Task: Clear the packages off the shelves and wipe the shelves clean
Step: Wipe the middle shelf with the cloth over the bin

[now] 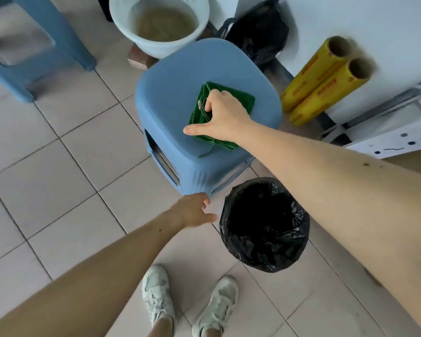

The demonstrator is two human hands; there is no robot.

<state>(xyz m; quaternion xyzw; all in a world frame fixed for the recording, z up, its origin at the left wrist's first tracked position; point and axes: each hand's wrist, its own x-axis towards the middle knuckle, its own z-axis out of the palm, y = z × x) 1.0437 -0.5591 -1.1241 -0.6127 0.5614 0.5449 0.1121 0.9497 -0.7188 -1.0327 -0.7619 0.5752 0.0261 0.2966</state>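
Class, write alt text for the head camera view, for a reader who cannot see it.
Seen from above, a person's right hand grips a folded green cloth lying on a blue plastic stool, while the left hand hangs open lower down. A bin lined with a black bag stands beside the stool, a white bucket of murky water behind it, on a tiled floor.

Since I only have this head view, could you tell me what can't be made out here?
- The shelves and packages: not seen in this head view.
- Right hand on the green cloth: fingertips tucked under, grip unclear.
- Black bin: inside too dark.
- White bucket: top rim cut off.
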